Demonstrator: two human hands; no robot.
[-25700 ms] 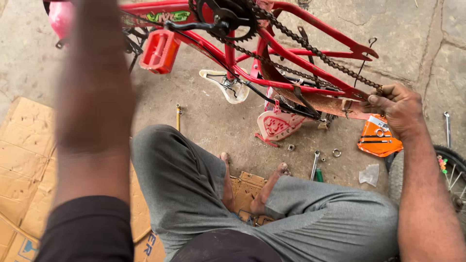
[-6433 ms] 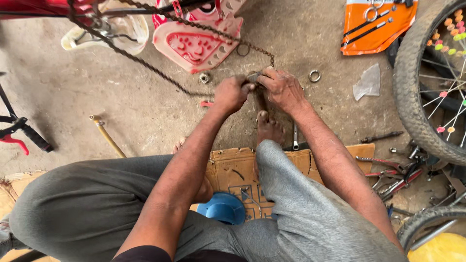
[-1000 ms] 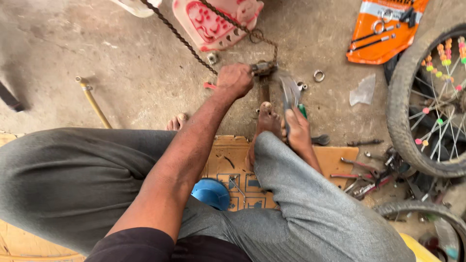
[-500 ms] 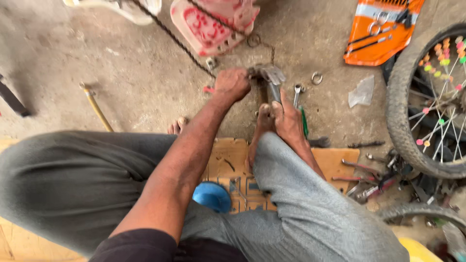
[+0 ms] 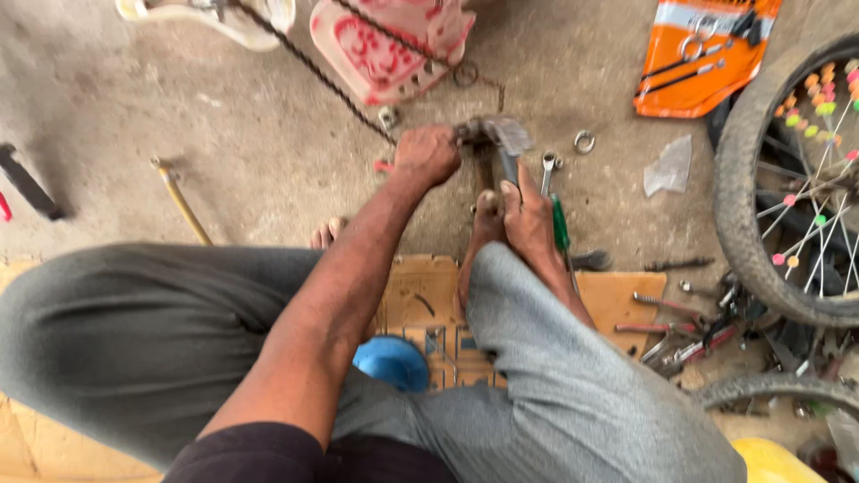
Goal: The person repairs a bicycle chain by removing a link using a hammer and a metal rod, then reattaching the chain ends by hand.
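Far left: a dark bar (image 5: 29,182) lies on the concrete floor (image 5: 224,134), and beside it a thin yellowish rod (image 5: 182,200) slants toward your grey trouser leg (image 5: 134,331).

Top left: a white plastic part (image 5: 215,16) sits at the frame's edge. From it a rusty bicycle chain (image 5: 309,64) runs diagonally down to your left hand (image 5: 426,156), passing under a pink plastic chain guard (image 5: 385,45).

Centre: your left hand is clenched into a fist, its fingers closed on the chain's lower end, just above the floor. Touching that fist on its right is a hammer (image 5: 501,141), its grey head level with your knuckles. Your right hand (image 5: 530,219) grips the hammer's handle from below, fingers wrapped shut around it. A bare foot (image 5: 483,224) rests just left of that hand. A blue round object (image 5: 391,362) shows between your legs, on flattened cardboard (image 5: 617,300).

Right of centre: a small wrench (image 5: 548,172) and a green-handled tool (image 5: 560,224) lie beside your right hand; a metal ring (image 5: 584,141) lies near the hammer head. A scrap of clear plastic (image 5: 669,165) lies further right.

Far right: an orange pouch (image 5: 707,54) holds tools at the top. Below it stands a bicycle wheel (image 5: 743,197) with coloured spoke beads, and loose tools (image 5: 693,331) are heaped at its base.
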